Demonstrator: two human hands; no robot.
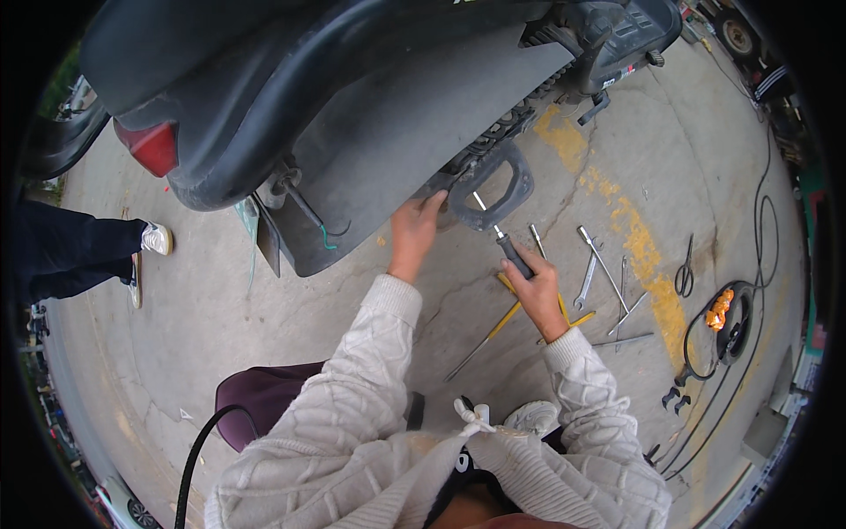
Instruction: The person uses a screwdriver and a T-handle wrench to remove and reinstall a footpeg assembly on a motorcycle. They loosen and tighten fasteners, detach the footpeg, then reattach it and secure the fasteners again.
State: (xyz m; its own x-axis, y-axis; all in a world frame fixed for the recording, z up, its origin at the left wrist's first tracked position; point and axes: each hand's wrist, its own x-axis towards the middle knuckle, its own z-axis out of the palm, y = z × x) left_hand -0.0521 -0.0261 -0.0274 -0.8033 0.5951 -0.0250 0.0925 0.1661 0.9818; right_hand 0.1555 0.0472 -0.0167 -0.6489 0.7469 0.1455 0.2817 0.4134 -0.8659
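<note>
While the right hand [539, 295] grips a screwdriver [506, 246], the left [413, 236], hold unclear, sits apart.

The motorbike [414, 115] is positioned in front of the person, tail light [154, 148] at its left end. The left hand [414, 234] is just left of the loop [518, 183]. The screwdriver [515, 257] is in the right hand [539, 295], shaft toward the loop. Right of that hand, on the ground [264, 309]: wrench [586, 280], then scissors [687, 260], then cable [768, 154]. Another person's legs [75, 242]: far left.
</note>
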